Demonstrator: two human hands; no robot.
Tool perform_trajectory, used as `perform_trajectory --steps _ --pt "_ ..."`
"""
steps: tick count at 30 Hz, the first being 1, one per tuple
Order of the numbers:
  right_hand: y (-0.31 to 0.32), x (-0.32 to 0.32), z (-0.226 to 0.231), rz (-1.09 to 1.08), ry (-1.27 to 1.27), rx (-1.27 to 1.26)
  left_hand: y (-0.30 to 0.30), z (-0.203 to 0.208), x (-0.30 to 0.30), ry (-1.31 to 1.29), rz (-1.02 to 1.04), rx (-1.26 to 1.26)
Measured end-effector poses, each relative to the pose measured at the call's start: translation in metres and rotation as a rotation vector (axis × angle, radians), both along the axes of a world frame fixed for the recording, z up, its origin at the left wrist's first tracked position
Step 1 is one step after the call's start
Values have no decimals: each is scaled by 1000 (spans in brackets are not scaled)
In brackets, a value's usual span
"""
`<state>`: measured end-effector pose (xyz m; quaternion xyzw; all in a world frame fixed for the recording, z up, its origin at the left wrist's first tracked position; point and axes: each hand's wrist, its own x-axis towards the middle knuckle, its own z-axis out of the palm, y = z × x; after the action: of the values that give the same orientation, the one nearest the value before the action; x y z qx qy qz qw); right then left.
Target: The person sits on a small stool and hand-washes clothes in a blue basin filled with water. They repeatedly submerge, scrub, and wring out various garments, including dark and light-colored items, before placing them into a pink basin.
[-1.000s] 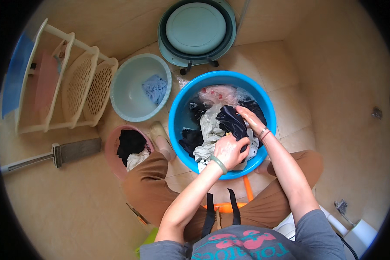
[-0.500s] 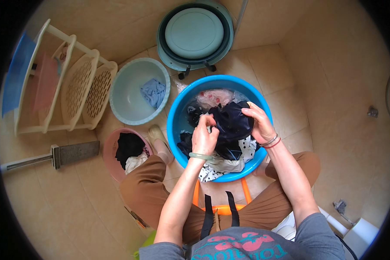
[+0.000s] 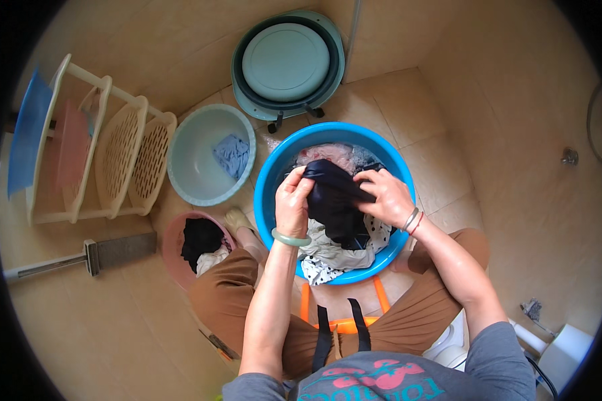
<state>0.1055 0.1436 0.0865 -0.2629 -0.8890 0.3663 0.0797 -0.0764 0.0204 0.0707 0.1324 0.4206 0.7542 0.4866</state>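
A dark navy garment (image 3: pixel 331 197) hangs between my hands over a blue basin (image 3: pixel 269 160). My left hand (image 3: pixel 292 202) pinches the garment's upper left edge, thumb on top. My right hand (image 3: pixel 386 196) grips its right side, the fingertips bent onto the cloth. Below it in the basin lie white cloth with black dots (image 3: pixel 322 269), pale wet cloth (image 3: pixel 318 247) and other dark pieces. At the basin's far side, a pinkish patterned piece (image 3: pixel 328 155) sits in water. What the garment is exactly, I cannot make out.
A pale green basin (image 3: pixel 180 157) holds a light blue cloth (image 3: pixel 232 156). Nearer stands a pink basin (image 3: pixel 174 250) with black and white laundry. Folded basins (image 3: pixel 287 61) lean on the far wall. At left are a cream rack (image 3: pixel 124 157) and a squeegee-like tool (image 3: pixel 120 254).
My left hand has shifted left and up, now gripping the garment's edge. The right hand has turned over and moved slightly left and down. The garment hangs longer and narrower.
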Motion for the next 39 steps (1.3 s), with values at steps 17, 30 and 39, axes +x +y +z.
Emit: perform_trajectory --steps 17,30,39 --pt "17 12 -22 96 -19 99 -16 -48 -26 -7 16 -21" --pt "-50 -38 12 -143 393 -539 17 -50 21 -408 191 -186" --pt "-17 -54 -69 -289 180 33 24 -70 86 -263 331 -537"
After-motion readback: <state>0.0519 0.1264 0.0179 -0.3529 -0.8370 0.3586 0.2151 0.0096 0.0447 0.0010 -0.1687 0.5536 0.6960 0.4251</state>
